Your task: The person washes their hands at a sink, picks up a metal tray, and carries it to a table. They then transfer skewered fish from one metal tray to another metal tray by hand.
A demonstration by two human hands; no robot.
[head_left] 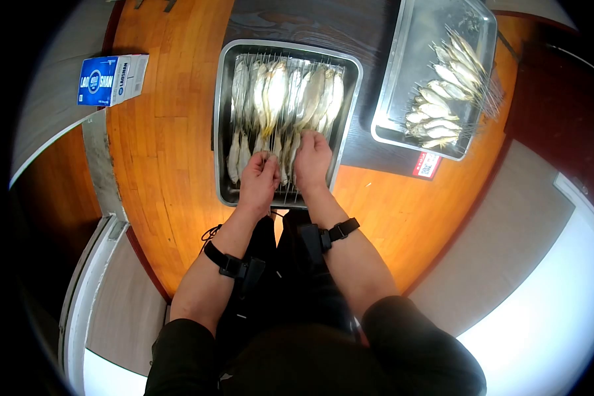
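A deep metal tray [222, 99] holds several silvery fish [277, 89] on thin skewers, laid side by side in an upper and a lower row. Over the lower row, my left hand [260, 179] has its fingers pinched together near the tray's middle; what they hold is too small to make out. My right hand [313, 162] is just to its right, fingers closed near the tails of the fish, with its grip also hidden. The two hands are a little apart.
A second metal tray [391, 99] with several smaller skewered fish [442, 105] stands at the right on the dark table [366, 148]. A red and white card [427, 165] hangs at the table's edge. A blue and white box [105, 80] is at the left.
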